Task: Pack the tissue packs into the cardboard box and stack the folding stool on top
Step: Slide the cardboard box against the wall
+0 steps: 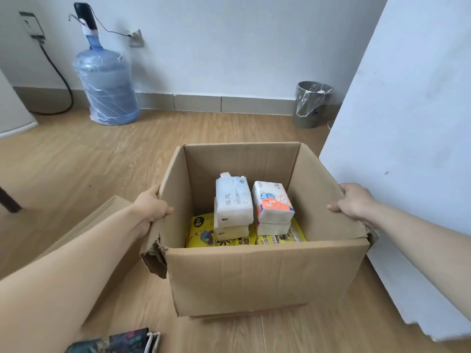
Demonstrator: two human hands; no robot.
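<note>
An open cardboard box [265, 273] stands on the wooden floor in front of me. Inside it, a white tissue pack [233, 200] and an orange-and-white tissue pack [274, 202] each rest on another white pack, above a yellow printed package [204, 235] on the bottom. My left hand [153, 206] grips the box's left wall at its rim. My right hand [355, 201] grips the right wall at its rim. At the bottom edge lies the folding stool [119, 341], dark with a floral pattern, only partly in view.
A flat piece of cardboard [96, 220] lies under my left forearm. A large water bottle with a pump [107, 85] stands by the far wall on the left. A lined bin [312, 104] sits at the back right. A white wall panel [407, 149] is close beside the box's right side.
</note>
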